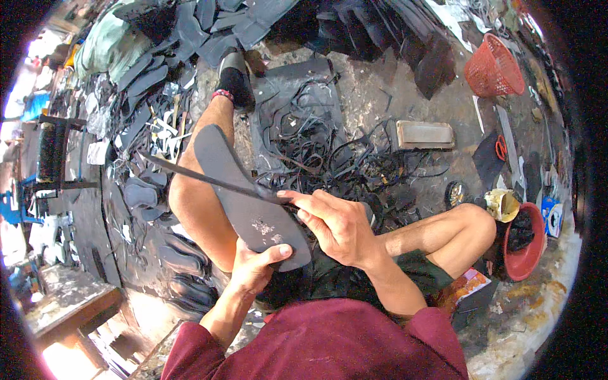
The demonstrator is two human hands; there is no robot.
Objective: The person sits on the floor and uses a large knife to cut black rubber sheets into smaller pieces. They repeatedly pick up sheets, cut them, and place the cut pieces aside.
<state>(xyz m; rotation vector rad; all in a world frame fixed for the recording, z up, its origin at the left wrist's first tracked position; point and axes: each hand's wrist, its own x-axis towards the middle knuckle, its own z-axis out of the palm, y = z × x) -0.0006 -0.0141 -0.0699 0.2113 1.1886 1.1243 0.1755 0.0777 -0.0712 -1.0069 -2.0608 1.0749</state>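
My left hand [258, 263] grips a grey shoe sole [237, 196] by its near, wider end, the thumb lying on top. The sole slants up and to the left over my lap, and pale flecks mark its face. My right hand [335, 225] is closed on the near end of a long thin dark strip [196, 177], just right of the sole. That strip crosses the sole's face and sticks out beyond its left edge. Whether the fingers also hold a blade is hidden.
Black offcuts [310, 145] lie tangled on the floor between my legs. Dark sheets [380, 31] and cut soles [145, 79] are heaped farther out. To the right are a pale rectangular block [425, 135], a red basket [494, 66], orange-handled scissors [501, 148] and a red basin [537, 253].
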